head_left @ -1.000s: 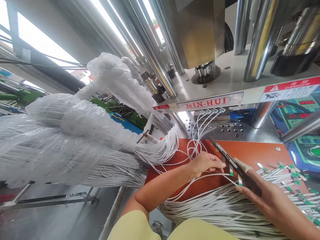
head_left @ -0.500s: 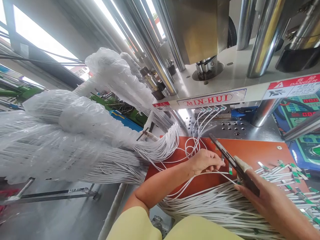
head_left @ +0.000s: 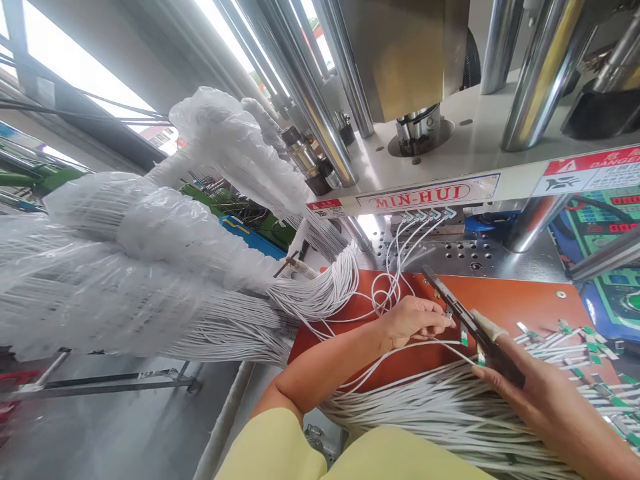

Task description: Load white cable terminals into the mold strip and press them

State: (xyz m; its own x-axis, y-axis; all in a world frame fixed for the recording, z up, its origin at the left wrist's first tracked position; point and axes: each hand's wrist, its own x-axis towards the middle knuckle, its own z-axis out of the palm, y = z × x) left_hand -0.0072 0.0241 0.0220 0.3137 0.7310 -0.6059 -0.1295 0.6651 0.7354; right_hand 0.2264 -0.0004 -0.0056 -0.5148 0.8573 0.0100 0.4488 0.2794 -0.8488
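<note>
My left hand pinches the small metal connector of a white cable beside a long dark metal bar. My right hand is closed around the lower right end of this bar, its thumb near another cable's green and white end. Between the hands, one more green-tipped connector sits at the bar's edge. The bar slants over an orange-brown board. White cables lie in a thick bundle below my hands.
Green-tipped cable ends are spread at the right. Behind the board stands a press with steel columns and several cables in its fixture. Plastic-wrapped cable bundles hang at the left. A control panel is at the far right.
The view has shifted slightly. My left hand, with the connector, has moved a little closer to the bar. My right hand still grips the bar.
</note>
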